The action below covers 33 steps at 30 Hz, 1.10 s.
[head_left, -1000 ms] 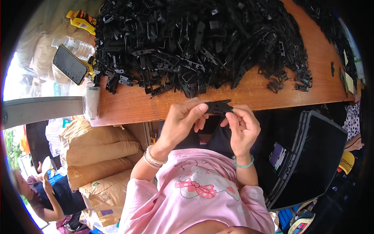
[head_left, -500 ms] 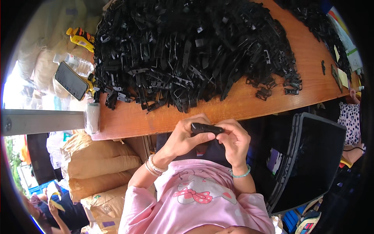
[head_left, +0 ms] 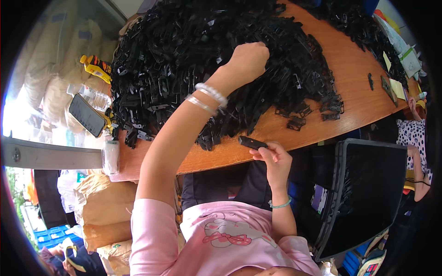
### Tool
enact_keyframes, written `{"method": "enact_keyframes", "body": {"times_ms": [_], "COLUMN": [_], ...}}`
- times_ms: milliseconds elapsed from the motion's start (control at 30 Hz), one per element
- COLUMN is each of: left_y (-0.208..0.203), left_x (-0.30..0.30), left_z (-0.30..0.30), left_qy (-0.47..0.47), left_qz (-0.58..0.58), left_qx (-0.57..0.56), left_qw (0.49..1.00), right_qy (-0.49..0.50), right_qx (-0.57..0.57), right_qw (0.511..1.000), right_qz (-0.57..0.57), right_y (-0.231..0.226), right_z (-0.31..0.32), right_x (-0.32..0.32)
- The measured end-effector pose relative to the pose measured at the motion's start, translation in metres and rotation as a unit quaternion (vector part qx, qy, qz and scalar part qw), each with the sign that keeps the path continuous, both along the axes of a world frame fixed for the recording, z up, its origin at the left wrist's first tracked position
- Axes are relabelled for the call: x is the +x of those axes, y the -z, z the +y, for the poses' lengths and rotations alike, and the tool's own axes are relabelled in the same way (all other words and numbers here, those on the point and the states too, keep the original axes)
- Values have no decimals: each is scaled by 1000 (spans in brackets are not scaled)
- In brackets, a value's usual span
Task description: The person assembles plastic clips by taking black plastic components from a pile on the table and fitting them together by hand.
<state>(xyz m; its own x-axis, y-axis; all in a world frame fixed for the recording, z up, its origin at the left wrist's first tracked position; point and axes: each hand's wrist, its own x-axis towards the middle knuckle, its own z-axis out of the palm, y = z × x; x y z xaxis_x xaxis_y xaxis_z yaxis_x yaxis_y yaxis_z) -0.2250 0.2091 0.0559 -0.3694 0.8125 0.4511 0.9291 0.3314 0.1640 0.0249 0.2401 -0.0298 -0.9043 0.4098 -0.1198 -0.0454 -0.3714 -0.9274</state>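
A large heap of loose black plastic parts (head_left: pixel 165 64), several with small metal bits, covers much of the wooden table. My left hand (head_left: pixel 248 62), wearing white bracelets at its wrist, is over the heap's right half with its fingers curled down. Its fingertips, and whatever they grip, are hidden behind the hand. At the table's near edge my right hand (head_left: pixel 276 161) pinches a slim black plastic piece (head_left: pixel 252 142) between thumb and fingers, its free end pointing left.
Along the left edge are a phone (head_left: pixel 86 115), a clear bottle (head_left: pixel 95 98) and a yellow bottle (head_left: pixel 95 68). Paper sacks (head_left: pixel 103 202) stand below left; a black crate (head_left: pixel 368 198) is at my right. Another person's arm (head_left: pixel 416 165) shows at far right, beyond more black parts (head_left: pixel 363 32).
My left hand has let go of the black piece and reached forward onto the heap. My right hand keeps the piece, now tilted, near the table edge. The view has shifted slightly.
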Motion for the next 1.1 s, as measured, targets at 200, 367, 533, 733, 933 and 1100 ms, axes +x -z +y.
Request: {"method": "enact_keyframes", "body": {"times_ms": [200,367,533,733,933,1100], "left_y": [-2,-18,-42,-60,-6,22], "left_x": [-2,-6,1,81,153,176], "left_z": [31,14,-18,-78,-125,-136], "left_qy": [-214,-258,-145,-63,-75,-55], "left_qz": [25,-207,-415,-640,-667,-559], "left_qx": [-120,7,277,279,219,153], "left_qw": [969,944,854,713,708,813], "right_qy": [1,-2,3,-14,-80,-84], "right_qx": [-7,-2,15,-9,-32,158], "right_qw": [1000,1000,1000,998,989,974], "right_qz": [9,15,8,66,123,139], "right_y": [2,3,2,4,-8,-27], "right_z": [0,-1,-1,5,12,-4], "right_x": [-3,-2,-2,3,15,14]}}
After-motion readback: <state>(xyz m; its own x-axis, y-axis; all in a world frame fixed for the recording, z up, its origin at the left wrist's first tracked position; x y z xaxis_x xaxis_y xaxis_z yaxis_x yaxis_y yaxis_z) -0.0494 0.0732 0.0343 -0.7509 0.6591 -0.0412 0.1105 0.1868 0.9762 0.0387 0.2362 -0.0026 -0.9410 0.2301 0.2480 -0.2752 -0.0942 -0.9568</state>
